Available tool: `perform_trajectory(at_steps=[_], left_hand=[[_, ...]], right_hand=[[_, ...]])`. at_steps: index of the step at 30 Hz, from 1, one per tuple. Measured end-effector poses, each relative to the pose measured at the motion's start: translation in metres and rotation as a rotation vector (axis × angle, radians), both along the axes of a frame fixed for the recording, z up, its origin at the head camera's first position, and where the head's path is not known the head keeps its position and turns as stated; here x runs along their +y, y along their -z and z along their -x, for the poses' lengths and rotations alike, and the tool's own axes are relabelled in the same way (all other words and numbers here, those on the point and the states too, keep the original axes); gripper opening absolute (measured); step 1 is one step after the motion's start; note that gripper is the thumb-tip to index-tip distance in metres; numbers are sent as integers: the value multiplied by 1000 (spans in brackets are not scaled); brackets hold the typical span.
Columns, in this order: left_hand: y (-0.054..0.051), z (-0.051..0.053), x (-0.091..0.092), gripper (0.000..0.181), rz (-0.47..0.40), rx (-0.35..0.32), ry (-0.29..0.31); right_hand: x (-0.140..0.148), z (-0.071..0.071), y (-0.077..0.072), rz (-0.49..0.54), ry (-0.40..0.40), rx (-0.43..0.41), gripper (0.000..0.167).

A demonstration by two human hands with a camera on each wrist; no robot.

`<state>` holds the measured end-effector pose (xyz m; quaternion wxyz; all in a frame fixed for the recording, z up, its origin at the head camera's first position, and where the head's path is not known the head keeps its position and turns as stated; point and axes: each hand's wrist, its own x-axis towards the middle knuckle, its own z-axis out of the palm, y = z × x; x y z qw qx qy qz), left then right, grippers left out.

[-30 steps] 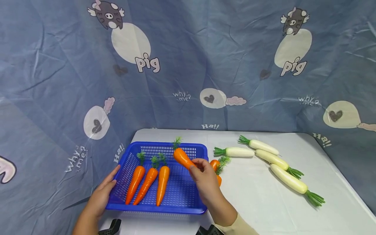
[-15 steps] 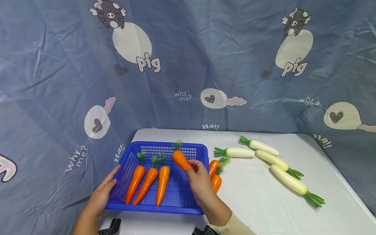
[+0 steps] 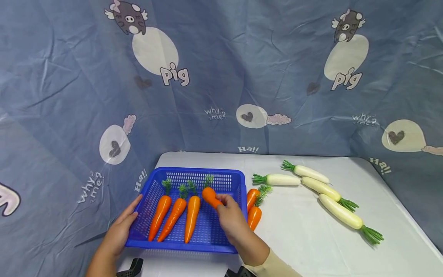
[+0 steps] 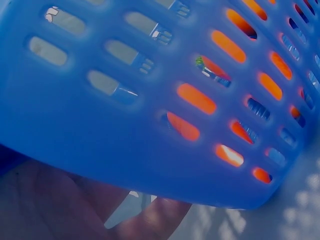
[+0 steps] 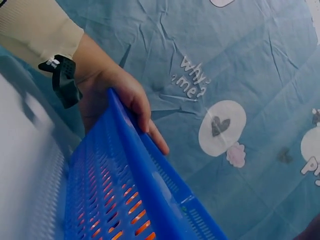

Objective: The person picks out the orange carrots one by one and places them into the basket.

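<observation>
My right hand (image 3: 231,219) pinches a toy carrot (image 3: 209,195) by its narrow end, inside the blue plastic basket (image 3: 180,246); the leafy top points toward the back wall. Left of it, three carrots (image 3: 192,215) lie side by side with their greens to the back. Against the basket's left rim rests my left hand (image 3: 117,232), its visible fingers fairly straight. In the right wrist view the left hand (image 5: 122,92) touches the rim near a corner. Part of the left hand (image 4: 65,205) shows below the perforated wall in the left wrist view; some fingers are hidden.
Two more carrots (image 3: 254,216) lie on the white table (image 3: 297,231) just right of the basket, partly beside my right wrist. Several white radishes (image 3: 340,211) with green tops lie farther right. A blue patterned cloth (image 3: 221,77) hangs behind the table.
My right hand has moved left and lowered the carrot from above the basket's right part down beside the other three. The left hand stays at the rim.
</observation>
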<state>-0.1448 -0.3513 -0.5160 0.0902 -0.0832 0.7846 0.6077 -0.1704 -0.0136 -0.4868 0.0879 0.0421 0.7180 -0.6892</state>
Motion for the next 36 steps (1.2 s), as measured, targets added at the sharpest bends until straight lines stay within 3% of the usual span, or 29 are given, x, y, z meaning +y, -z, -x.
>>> perform_trajectory(at_steps=[6,11,18,27,36], left_hand=[[1,-2,0,56,33,-26,4],[-1,0,0,56,17,5,9],[-3,2,-2,55,12,26,0],[-2,0,0,55,22,13,-5],[0,0,0,55,26,-2,-2]], right_hand=[[-1,-1,5,-16,-33,-38,31],[-4,4,6,6,-84,-63,31],[-5,9,6,46,-183,-129,51],[-4,7,10,121,-205,-152,50],[-2,6,10,103,-224,-138,51]])
